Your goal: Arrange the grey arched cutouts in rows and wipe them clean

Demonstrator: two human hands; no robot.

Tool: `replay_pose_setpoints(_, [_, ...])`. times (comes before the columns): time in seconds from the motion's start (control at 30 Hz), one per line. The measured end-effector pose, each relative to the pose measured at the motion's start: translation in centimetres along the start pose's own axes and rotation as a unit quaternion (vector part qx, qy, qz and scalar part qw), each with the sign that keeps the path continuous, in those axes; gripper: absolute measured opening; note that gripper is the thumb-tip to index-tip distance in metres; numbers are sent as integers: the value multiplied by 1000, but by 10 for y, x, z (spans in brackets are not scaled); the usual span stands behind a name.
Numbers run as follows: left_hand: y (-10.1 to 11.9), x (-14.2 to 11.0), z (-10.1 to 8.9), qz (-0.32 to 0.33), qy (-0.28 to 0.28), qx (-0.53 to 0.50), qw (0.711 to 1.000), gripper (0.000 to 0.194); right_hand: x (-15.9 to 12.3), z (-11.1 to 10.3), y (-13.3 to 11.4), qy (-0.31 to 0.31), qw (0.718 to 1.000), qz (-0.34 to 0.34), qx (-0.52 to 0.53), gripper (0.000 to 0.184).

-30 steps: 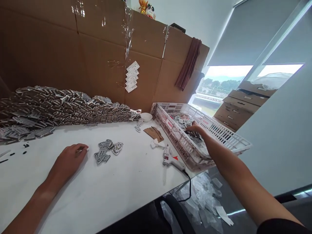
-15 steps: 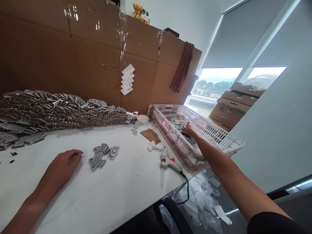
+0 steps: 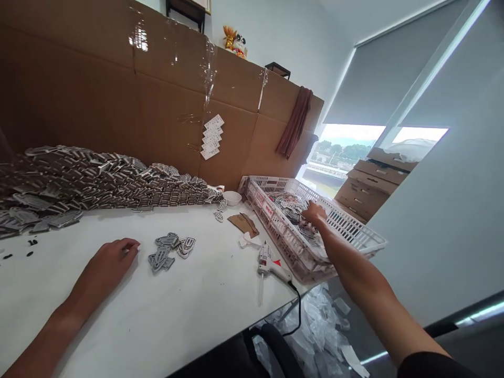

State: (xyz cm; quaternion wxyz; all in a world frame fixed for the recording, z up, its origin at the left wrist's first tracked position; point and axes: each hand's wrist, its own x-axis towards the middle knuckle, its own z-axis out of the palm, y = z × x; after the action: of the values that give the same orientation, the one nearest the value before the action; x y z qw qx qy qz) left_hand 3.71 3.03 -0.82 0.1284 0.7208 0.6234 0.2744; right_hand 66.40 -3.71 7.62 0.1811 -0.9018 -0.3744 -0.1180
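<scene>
My left hand [image 3: 112, 262] rests on the white table [image 3: 189, 315], fingers loosely bent and nothing visible in them. Just right of its fingertips lies a small group of flat grey shield-like pieces [image 3: 161, 258], some overlapping. Over in the white plastic crate [image 3: 283, 231], my right hand [image 3: 316, 212] has its fingers curled down among many similar flat pieces [image 3: 289, 207]. What those fingers grip, if anything, is too small and hidden to make out.
A large heap of grey pieces [image 3: 118, 181] lines the cardboard wall [image 3: 165, 115]. Between table middle and crate lie a glue gun [image 3: 270, 265] with a cord, torn cardboard [image 3: 243, 224] and a white bowl [image 3: 232, 198]. Clear plastic bags [image 3: 315, 320] cover the floor.
My right hand has shifted within the crate, turning slightly and lifting off the pieces toward the far side. My left hand stays by the small group. The camera view has tilted a little.
</scene>
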Motion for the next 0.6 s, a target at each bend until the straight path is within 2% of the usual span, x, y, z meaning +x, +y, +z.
replay_pose_setpoints(0.1, [3,-6,2,12,-4,-23,1000,48,-12,-19,-23,14,1000,-11,-1,53])
replay_pose_setpoints(0.17, [5,-9,2,21,-5,-31,999,47,-22,-31,-49,40,998,-53,16,54])
replay_pose_setpoints(0.27, [6,-13,3,33,0,-34,999,46,-45,-46,-100,91,975,-179,94,54])
replay_pose_setpoints(0.37, [5,-17,1,41,7,-34,999,45,-80,-49,-159,76,936,-297,171,54])
replay_pose_setpoints(0.43, [4,-19,-1,43,12,-33,998,43,-112,-41,-196,40,899,-376,219,55])
replay_pose_setpoints(0.5, [2,-20,-2,45,19,-36,998,42,-148,-22,-229,-17,861,-452,233,59])
replay_pose_setpoints(0.6, [-2,-18,0,52,22,-46,997,41,-203,14,-265,-114,826,-529,161,60])
